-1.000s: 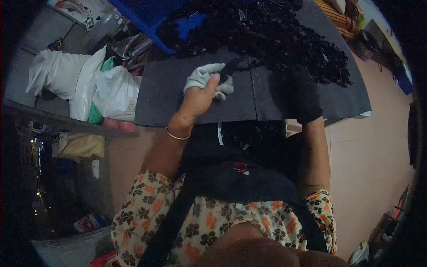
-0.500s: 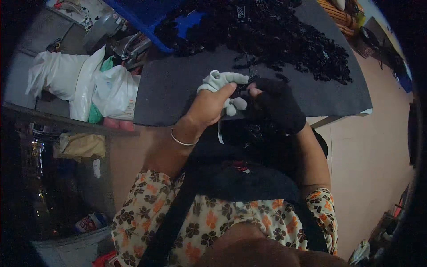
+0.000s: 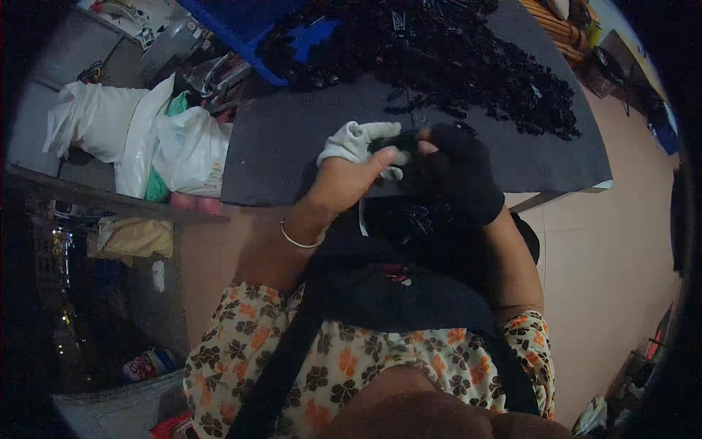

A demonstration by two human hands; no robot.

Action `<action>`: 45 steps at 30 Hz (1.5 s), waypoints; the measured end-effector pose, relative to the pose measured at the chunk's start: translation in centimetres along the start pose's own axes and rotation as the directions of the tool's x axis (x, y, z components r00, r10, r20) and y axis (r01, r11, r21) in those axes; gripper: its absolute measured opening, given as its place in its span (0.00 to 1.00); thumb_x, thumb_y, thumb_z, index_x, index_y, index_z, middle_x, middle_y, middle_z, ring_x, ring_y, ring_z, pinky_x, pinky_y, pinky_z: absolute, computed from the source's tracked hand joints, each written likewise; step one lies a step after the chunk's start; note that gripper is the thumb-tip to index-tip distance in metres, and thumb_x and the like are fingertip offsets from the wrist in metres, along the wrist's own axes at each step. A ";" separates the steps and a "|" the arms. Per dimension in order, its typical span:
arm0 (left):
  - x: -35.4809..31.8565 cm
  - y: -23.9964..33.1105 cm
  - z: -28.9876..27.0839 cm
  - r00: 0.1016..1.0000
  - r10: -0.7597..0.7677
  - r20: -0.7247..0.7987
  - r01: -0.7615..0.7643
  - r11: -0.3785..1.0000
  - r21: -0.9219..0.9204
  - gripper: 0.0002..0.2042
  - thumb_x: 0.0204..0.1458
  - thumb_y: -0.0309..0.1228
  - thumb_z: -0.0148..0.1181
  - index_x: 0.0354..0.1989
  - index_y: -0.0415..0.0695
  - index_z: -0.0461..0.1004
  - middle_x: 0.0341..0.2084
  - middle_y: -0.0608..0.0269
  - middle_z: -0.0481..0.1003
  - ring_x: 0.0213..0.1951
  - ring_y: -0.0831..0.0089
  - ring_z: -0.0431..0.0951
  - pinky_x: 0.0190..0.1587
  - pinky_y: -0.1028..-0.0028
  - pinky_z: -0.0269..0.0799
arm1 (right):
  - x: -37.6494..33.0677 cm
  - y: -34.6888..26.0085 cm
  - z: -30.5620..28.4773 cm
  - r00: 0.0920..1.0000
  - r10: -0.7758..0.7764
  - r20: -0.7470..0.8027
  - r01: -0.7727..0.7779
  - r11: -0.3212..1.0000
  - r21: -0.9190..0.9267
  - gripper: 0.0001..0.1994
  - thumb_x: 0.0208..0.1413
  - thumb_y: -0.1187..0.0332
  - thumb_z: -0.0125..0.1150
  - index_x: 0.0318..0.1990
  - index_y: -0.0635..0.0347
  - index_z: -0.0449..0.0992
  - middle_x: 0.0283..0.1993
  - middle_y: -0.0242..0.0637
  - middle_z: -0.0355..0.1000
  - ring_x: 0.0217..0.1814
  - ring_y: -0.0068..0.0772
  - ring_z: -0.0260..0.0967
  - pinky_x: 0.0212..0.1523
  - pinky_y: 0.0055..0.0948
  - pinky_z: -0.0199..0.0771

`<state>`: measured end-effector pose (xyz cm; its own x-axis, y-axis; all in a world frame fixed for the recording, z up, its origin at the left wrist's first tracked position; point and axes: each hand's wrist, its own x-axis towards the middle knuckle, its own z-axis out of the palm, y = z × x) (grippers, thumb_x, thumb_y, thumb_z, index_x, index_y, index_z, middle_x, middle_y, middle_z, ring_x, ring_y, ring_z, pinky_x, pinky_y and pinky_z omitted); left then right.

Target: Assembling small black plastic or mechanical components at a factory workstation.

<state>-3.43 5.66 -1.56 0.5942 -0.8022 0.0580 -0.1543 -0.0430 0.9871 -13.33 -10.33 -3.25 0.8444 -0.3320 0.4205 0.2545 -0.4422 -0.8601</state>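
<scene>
My left hand (image 3: 355,159), in a pale glove that leaves the thumb bare, is closed around a small dark piece (image 3: 404,139) over the near part of the grey tabletop. Facing it, my right hand (image 3: 462,174) wears a black glove with bare tips at the thumb and forefinger. Those two tips are pinched together close to the same piece; what sits between them is too dark to make out. Beyond both hands spreads a large heap of small black parts (image 3: 504,80). More small dark parts (image 3: 417,219) lie on the dark cloth at my lap, below the hands.
The grey tabletop (image 3: 278,146) ends in an edge just before my body. A blue tray (image 3: 248,36) stands at the far left, partly under the heap. White plastic sacks (image 3: 186,146) fill the left side. Bundled orange-brown rods (image 3: 559,29) lie at the far right.
The left thumb has shifted right and downward, and the gloved left fingers have turned slightly. My right hand has moved a little; both hands stay over the same spot.
</scene>
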 end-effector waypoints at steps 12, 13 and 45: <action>-0.9 -1.1 1.4 0.984 0.169 -0.051 -0.149 0.950 0.275 0.15 0.51 0.22 0.52 0.48 0.37 0.66 0.45 0.57 0.70 0.45 0.70 0.70 0.48 0.74 0.67 | -0.4 -1.3 0.4 0.868 -0.338 0.363 0.468 0.802 -0.372 0.17 0.39 0.66 0.58 0.40 0.63 0.71 0.39 0.49 0.69 0.41 0.51 0.67 0.43 0.41 0.68; -0.8 -1.2 1.4 0.985 0.167 -0.050 -0.144 0.940 0.310 0.15 0.50 0.22 0.54 0.48 0.36 0.67 0.42 0.60 0.71 0.43 0.74 0.70 0.47 0.75 0.66 | -0.4 -1.5 0.4 0.869 -0.337 0.362 0.467 0.802 -0.373 0.17 0.39 0.66 0.58 0.40 0.63 0.71 0.39 0.49 0.69 0.41 0.51 0.67 0.43 0.41 0.68; 6.9 -0.1 -4.0 0.849 0.489 0.200 -0.381 0.305 0.873 0.14 0.44 0.28 0.56 0.41 0.46 0.72 0.37 0.53 0.72 0.41 0.55 0.71 0.43 0.68 0.68 | 0.3 -0.8 -3.7 0.978 -0.194 0.079 0.195 0.709 -0.678 0.12 0.42 0.69 0.62 0.36 0.63 0.75 0.35 0.46 0.72 0.37 0.44 0.71 0.36 0.35 0.70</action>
<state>3.85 2.50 -0.69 0.2717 -0.8213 0.5017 -0.9623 -0.2273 0.1491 -15.00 -13.17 -1.35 0.8137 -0.1729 0.5549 0.0259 -0.9430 -0.3319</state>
